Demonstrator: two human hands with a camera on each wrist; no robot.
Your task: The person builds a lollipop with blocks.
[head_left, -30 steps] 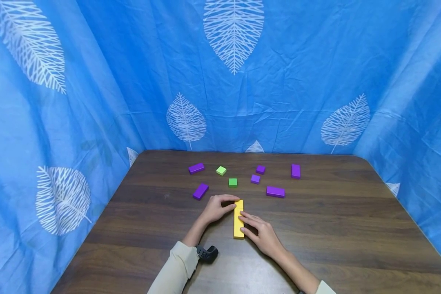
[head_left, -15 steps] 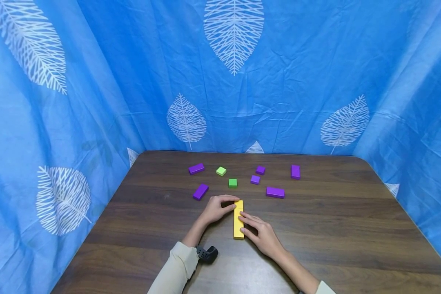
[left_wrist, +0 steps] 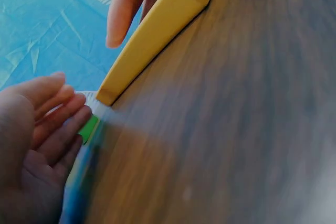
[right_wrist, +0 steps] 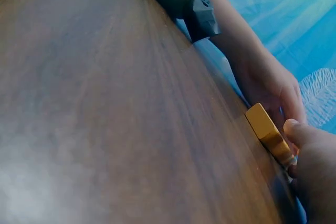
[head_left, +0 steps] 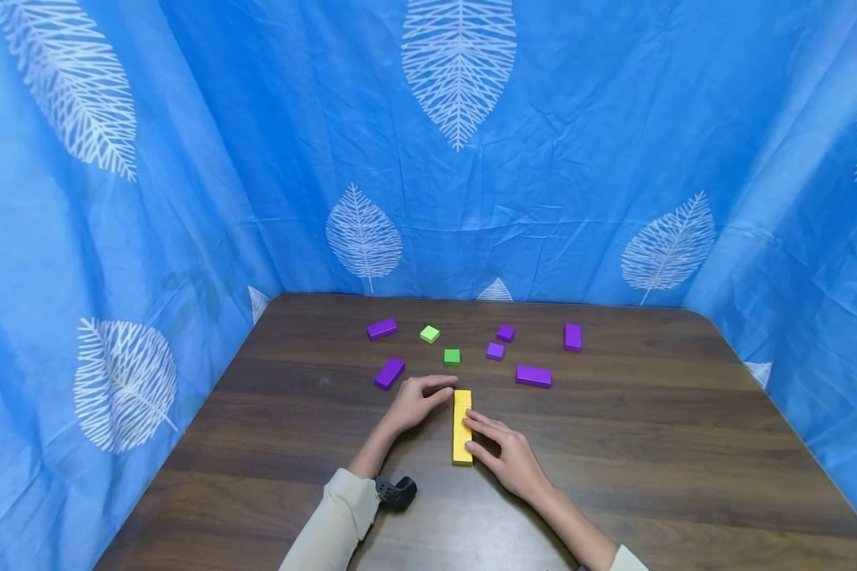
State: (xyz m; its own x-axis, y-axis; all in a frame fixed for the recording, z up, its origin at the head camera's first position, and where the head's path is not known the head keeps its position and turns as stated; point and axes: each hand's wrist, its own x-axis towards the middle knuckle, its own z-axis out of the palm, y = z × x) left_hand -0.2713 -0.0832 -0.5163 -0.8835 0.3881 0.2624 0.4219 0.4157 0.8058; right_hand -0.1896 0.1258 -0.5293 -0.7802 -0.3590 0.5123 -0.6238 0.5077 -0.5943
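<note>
A long yellow block [head_left: 460, 441] lies on the wooden table, with a small yellow block [head_left: 463, 396] against its far end, together forming one straight bar. My right hand [head_left: 512, 460] touches the long block from the right, fingertips on its upper edge and thumb lower down the same side. My left hand [head_left: 409, 406] is just left of the bar's far end, thumb and fingers extended and holding nothing. In the left wrist view, the left hand's palm and fingers [left_wrist: 60, 124] stand apart from the yellow bar's end.
Behind the hands lie a light green block [head_left: 430, 334], a green block [head_left: 452, 357], two small purple blocks [head_left: 496, 351] and several longer purple blocks [head_left: 533, 376]. A blue leaf-print curtain [head_left: 557, 159] surrounds the table [head_left: 685, 444].
My left hand has drawn back slightly leftward, letting go of the small yellow block at the bar's far end. The right hand stays on the long block.
</note>
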